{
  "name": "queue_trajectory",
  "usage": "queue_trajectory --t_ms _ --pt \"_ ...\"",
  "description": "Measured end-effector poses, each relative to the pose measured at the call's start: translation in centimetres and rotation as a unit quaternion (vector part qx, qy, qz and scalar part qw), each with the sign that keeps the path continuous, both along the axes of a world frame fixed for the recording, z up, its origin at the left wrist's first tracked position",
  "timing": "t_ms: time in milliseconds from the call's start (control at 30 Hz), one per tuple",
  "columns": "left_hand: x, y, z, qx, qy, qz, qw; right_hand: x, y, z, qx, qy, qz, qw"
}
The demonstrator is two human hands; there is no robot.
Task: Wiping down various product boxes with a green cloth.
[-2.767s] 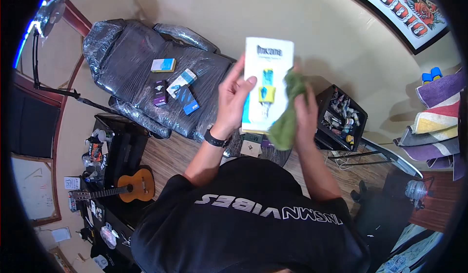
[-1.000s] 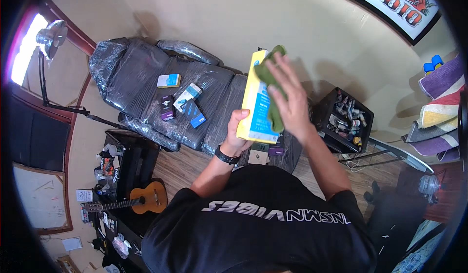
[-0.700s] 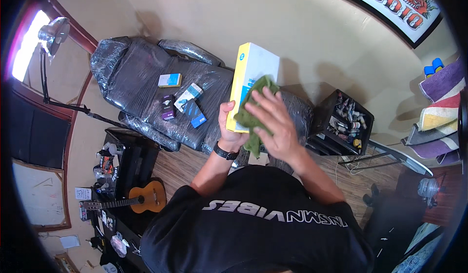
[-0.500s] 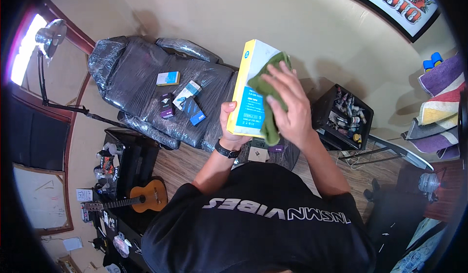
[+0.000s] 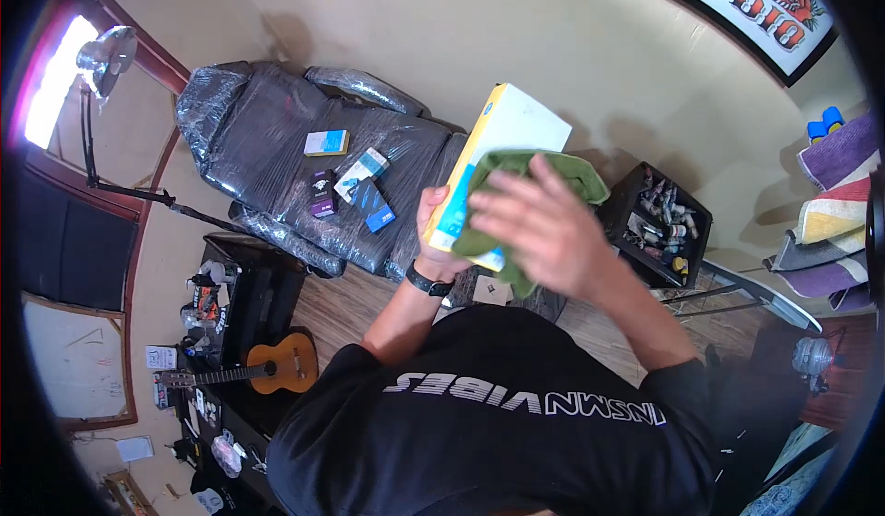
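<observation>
In the head view, the box (image 5: pixel 523 121) is a long, fairly thin carton with a plain white upper face, a yellow long side and a bright blue band toward its lower end. It is held up off any surface, in front of the person's chest and between the two hands, slanting so that its upper end leans to the right. A green cloth (image 5: pixel 584 177) lies over the middle and right part of the white face; it is soft and creased, with one corner flaring past the box's right edge and another hanging below.

The left hand (image 5: pixel 437 239) comes up from below, its wrist in a dark watch (image 5: pixel 429 284). Its grip is closed around the lower left edge of the box, thumb against the yellow side; the other fingers are mostly hidden behind it.

The right hand (image 5: pixel 553 235) reaches in from the lower right, elbow bent, back of the hand upward. Its grip is loose and wide, fingers spread nearly straight over the cloth; motion blurs them, and I cannot tell whether any of them pinch the fabric.

Beyond, four small cartons (image 5: pixel 326 142) rest on a plastic-wrapped chair (image 5: pixel 267 138), well apart from the hands.
</observation>
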State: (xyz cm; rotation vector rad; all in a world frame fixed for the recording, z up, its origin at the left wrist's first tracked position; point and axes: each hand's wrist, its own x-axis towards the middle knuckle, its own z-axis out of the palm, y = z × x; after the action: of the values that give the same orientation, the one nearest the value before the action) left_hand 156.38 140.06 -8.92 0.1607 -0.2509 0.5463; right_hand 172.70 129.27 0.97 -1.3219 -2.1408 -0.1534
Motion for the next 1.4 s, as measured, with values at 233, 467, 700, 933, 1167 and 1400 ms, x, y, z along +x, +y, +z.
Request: queue_trajectory --t_ms 233,467,700,933,1167,1400 --pt "1.1 -0.3 0.6 0.035 0.119 0.058 0.991 0.1 0.2 -1.2 0.054 -0.021 -0.049 0.997" --pt "1.4 -0.7 -0.2 0.094 0.125 0.015 0.988 4.5 1.7 0.2 0.045 0.020 -0.144 0.988" --pt "1.5 -0.1 -0.4 0.037 0.118 0.050 0.991 0.6 0.7 -0.4 0.034 0.060 -0.056 0.996" --pt "1.9 -0.9 0.5 0.101 0.179 0.077 0.976 2.6 3.2 -1.2 0.015 0.232 -0.137 0.963" --pt "0.7 2.7 -0.3 0.025 0.083 0.112 0.990 -5.2 -0.3 -4.3 -0.013 0.219 -0.005 0.976" --pt "1.0 2.2 -0.8 0.028 0.115 0.271 0.955 -4.3 -0.6 -7.8 0.024 0.236 -0.047 0.970"
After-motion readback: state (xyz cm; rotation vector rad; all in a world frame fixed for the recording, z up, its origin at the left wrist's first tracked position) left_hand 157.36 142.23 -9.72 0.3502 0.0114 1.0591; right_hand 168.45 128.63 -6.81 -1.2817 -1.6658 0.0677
